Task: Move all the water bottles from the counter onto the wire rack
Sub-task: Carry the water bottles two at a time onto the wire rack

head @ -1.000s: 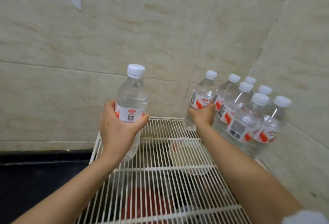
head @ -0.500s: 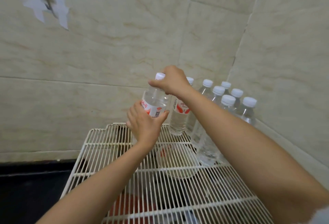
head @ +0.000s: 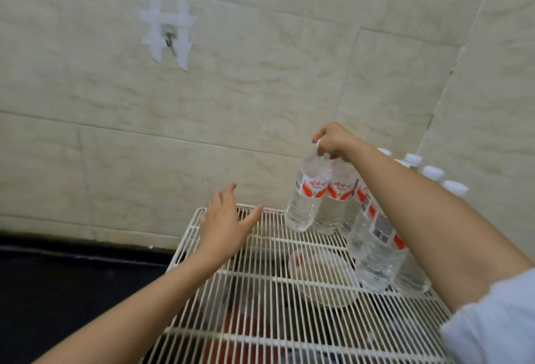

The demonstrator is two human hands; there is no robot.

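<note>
A clear water bottle (head: 308, 193) with a red and white label stands on the white wire rack (head: 249, 285), at the back next to several other bottles (head: 373, 236) grouped in the right corner. My right hand (head: 335, 140) grips this bottle by its white cap from above. My left hand (head: 225, 224) hovers over the rack's back left part, fingers spread and holding nothing.
Tiled walls close in the rack at the back and on the right. A hook (head: 170, 42) with white tape hangs on the back wall. A dark counter (head: 72, 285) lies to the left. A clear bowl (head: 324, 279) shows under the rack wires.
My left hand has let go of the bottle and drawn back to the left. My right hand now holds the bottle by its cap, standing on the rack beside the others.
</note>
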